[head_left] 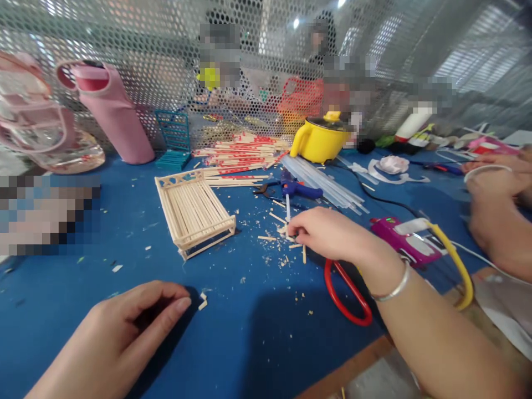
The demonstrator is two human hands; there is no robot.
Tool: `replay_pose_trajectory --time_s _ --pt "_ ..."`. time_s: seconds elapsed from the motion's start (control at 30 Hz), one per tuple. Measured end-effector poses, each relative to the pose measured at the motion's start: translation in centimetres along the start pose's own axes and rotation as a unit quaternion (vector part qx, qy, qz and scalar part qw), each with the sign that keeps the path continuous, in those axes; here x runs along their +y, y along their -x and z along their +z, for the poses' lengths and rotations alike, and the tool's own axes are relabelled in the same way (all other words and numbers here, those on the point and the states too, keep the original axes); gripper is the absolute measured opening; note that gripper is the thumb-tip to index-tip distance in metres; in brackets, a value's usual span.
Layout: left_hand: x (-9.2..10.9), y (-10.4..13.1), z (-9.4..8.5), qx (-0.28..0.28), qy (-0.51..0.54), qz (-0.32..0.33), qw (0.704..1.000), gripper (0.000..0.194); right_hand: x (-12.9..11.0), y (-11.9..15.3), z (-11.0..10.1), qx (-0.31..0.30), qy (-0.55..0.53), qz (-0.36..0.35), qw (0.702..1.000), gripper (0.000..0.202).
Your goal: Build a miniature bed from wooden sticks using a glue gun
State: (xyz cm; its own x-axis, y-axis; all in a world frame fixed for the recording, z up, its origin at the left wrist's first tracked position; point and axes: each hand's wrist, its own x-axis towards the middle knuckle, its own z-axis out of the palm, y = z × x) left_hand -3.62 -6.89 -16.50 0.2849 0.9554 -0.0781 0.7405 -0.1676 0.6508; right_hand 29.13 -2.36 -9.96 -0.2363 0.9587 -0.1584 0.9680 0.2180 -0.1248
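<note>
My left hand (137,324) rests low on the left, thumb and forefinger together; nothing shows between them. Just beyond its fingertips lie small cut stick pieces (203,302). My right hand (328,233) reaches into a heap of stick scraps (285,231), fingers closed in a pinch; whatever they hold is hidden. Beneath that wrist shows a red looped handle (349,293), its other end covered. Between the hands, farther back, stands a small bed-like frame (193,208) made of pale wooden sticks. A blue glue gun (301,188) lies just behind my right hand.
Printed stick bundles (245,152), clear glue sticks (328,185) and a yellow pot (322,138) line the back before a perforated metal screen (166,66). A pink bottle (114,113) stands left. A purple device (405,241) and another person's arm (499,216) are at right.
</note>
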Motion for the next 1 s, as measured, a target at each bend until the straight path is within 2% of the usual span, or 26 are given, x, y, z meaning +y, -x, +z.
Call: replay_pose_trajectory --time_s 0.1,0.23,0.43,0.57,0.77,0.83,0.93,1.0 --pt "-0.4 0.1 0.1 0.001 -0.013 0.002 1.000 0.030 -0.2 0.0 -0.1 0.005 -0.045 -0.036 0.998 0.023" --pt "-0.6 0.4 0.0 0.004 -0.017 0.011 1.000 0.029 0.4 0.2 -0.6 0.051 -0.034 -0.006 0.998 0.017" --pt "-0.4 0.2 0.1 0.006 -0.034 0.021 0.999 0.027 -0.4 -0.1 0.0 0.000 -0.053 -0.040 0.998 0.009" --pt "0.0 0.2 0.0 -0.007 -0.027 0.011 1.000 0.029 -1.1 -0.6 0.7 -0.009 -0.055 -0.003 0.998 0.011" --pt "0.5 0.1 -0.2 -0.018 -0.017 0.012 1.000 0.029 -0.4 -0.6 0.4 -0.040 -0.100 -0.026 0.994 0.007" --pt "0.5 0.1 -0.2 -0.024 -0.011 0.013 1.000 0.028 -0.2 -0.8 0.2 -0.011 -0.117 -0.030 0.993 0.012" --pt "0.3 0.0 0.0 -0.025 -0.009 0.019 0.999 0.028 -0.4 -1.2 0.4 0.063 -0.077 -0.030 0.995 0.016" --pt "0.1 0.1 0.1 -0.013 -0.010 0.028 0.999 0.028 -0.7 -1.5 0.8 0.062 -0.048 -0.038 0.996 0.015"
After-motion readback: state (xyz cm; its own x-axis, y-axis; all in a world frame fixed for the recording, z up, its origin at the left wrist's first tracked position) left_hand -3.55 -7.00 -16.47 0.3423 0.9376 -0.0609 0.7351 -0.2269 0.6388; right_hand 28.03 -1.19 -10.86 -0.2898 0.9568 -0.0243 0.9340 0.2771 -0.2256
